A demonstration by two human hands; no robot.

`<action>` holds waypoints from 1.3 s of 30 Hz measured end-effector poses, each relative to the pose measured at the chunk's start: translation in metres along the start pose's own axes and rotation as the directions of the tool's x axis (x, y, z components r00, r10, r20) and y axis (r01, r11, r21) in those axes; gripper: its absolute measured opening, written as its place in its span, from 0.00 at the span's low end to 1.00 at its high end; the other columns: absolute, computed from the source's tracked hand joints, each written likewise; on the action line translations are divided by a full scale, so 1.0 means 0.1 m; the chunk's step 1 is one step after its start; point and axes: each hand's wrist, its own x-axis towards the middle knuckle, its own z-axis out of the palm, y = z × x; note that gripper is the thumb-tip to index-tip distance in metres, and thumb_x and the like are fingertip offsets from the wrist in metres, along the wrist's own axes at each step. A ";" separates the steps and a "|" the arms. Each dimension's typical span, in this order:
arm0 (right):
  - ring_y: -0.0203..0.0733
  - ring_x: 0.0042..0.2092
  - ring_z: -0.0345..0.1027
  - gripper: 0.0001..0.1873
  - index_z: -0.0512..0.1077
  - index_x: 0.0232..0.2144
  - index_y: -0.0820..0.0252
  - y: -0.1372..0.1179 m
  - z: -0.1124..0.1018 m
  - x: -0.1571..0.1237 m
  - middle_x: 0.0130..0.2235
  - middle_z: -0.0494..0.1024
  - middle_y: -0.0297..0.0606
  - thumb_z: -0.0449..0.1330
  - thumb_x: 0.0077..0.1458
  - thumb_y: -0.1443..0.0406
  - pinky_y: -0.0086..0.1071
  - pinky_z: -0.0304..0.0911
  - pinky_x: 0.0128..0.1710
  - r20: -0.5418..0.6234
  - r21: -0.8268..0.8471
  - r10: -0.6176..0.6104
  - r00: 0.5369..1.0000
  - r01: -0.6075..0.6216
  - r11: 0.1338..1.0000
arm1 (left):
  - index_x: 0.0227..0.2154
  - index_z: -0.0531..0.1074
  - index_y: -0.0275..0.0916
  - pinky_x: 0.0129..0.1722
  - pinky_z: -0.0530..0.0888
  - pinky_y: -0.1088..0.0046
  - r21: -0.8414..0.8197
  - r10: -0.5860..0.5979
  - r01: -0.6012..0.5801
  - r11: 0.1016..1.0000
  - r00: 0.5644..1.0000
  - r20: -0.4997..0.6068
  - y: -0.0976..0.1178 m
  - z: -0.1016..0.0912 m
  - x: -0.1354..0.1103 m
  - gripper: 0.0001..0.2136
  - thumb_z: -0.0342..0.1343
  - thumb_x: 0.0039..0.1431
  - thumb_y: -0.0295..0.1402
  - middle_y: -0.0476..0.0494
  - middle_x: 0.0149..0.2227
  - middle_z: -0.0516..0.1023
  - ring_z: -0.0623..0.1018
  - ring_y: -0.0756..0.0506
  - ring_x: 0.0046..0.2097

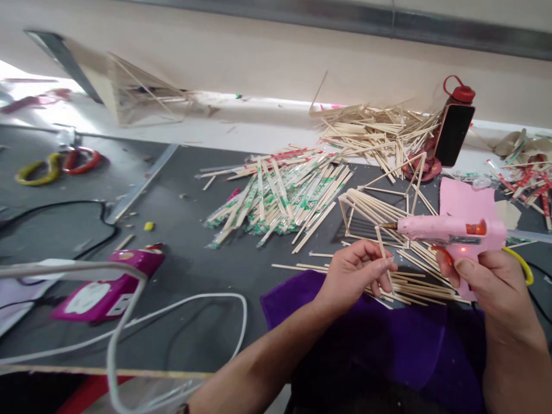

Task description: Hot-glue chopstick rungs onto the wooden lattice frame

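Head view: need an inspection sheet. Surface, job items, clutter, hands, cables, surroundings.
Surface: gray tabletop, small scraps scattered on it.
Job's things: pink glue gun, red light lit; its nozzle is at the upper end of a wooden stick, contact unclear. Stick frame beyond.
Clutter: plastic-wrapped chopsticks, heap of bare sticks, magenta packet.
Hands: left hand pinches the stick; right hand grips the glue gun.
Cables: white cable looped at left; black cable beyond it.
Surroundings: phone upright before a red-capped bottle; pale wall behind.
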 end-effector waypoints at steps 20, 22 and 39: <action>0.34 0.21 0.60 0.19 0.69 0.16 0.62 -0.07 0.06 0.02 0.24 0.74 0.40 0.62 0.52 0.56 0.26 0.53 0.16 0.017 0.420 -0.099 0.995 0.083 0.904 | 0.22 0.71 0.36 0.14 0.71 0.84 -0.086 0.263 -0.283 0.955 0.947 -0.185 0.28 -0.05 -0.02 0.13 0.70 0.41 0.36 0.50 0.26 0.79 0.76 0.54 0.19; 0.35 0.22 0.61 0.18 0.72 0.19 0.62 -0.03 0.04 0.00 0.25 0.74 0.41 0.60 0.53 0.56 0.27 0.54 0.17 0.051 0.366 -0.083 0.995 0.058 0.929 | 0.22 0.71 0.37 0.15 0.71 0.85 -0.086 0.350 -0.384 0.919 0.898 -0.268 0.37 -0.10 -0.01 0.14 0.71 0.40 0.36 0.52 0.24 0.79 0.76 0.54 0.18; 0.36 0.19 0.60 0.18 0.76 0.24 0.61 -0.03 0.14 -0.07 0.16 0.67 0.35 0.62 0.52 0.52 0.26 0.55 0.16 0.110 0.037 0.110 0.988 -0.114 0.993 | 0.25 0.70 0.39 0.15 0.71 0.88 -0.087 0.401 -0.467 0.880 0.828 -0.391 0.50 -0.24 0.03 0.14 0.70 0.43 0.38 0.54 0.23 0.79 0.76 0.55 0.19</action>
